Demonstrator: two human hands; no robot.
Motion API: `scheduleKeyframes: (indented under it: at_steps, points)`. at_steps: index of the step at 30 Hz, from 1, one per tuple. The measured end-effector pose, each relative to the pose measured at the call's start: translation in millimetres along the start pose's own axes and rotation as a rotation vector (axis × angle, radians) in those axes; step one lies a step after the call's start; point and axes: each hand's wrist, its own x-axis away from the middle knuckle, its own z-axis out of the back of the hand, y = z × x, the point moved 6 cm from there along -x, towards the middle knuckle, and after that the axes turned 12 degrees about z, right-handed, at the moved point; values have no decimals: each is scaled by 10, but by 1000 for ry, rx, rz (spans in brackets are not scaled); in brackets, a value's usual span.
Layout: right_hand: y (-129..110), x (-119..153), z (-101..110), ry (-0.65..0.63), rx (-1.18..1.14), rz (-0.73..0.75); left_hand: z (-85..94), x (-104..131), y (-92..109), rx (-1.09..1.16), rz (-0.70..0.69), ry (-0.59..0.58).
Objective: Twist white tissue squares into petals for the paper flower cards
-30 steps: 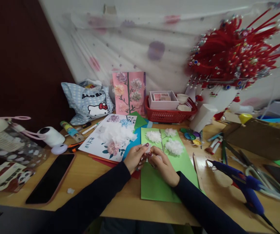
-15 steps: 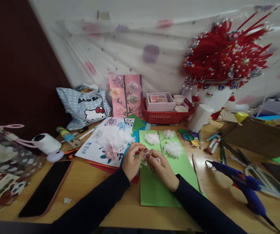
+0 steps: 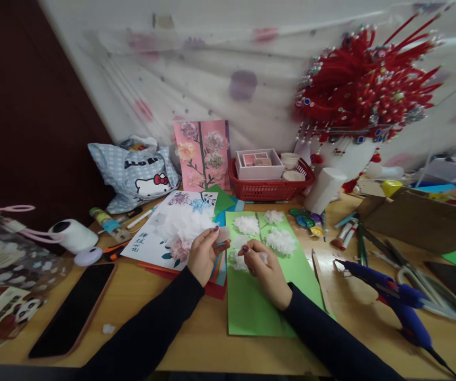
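Observation:
My left hand (image 3: 204, 254) pinches a small translucent white tissue paper piece (image 3: 223, 234) between thumb and forefinger. It hovers by the right edge of the white sheet with flower pictures (image 3: 144, 246). Curled over the green card (image 3: 255, 312), my right hand (image 3: 265, 272) has white tissue paper (image 3: 261, 257) tucked in its fingers; how many pieces cannot be made out. Fluffy white paper flowers (image 3: 281, 241) sit on the card's upper part along a drawn stem, one of them partly behind my right hand. A heap of white tissue (image 3: 184, 225) rests on the white sheet.
To the right lie a blue glue gun (image 3: 390, 296), scissors (image 3: 430, 291) and a brown board (image 3: 418, 222). A phone (image 3: 74, 309) is at left. Behind stand a red basket (image 3: 267, 189), a pink flower card (image 3: 190, 172), a checked bag (image 3: 132, 174) and a red beaded headdress (image 3: 355, 100).
My hands have come apart: the left moved left with a tissue piece, while the right stays over the green card. The view has shifted slightly.

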Motion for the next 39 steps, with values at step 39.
scheduleKeyframes:
  at_steps: [39]
  points:
    - [134, 46, -262, -38, -783, -502, -208, 252, 257, -1031, -722, -52]
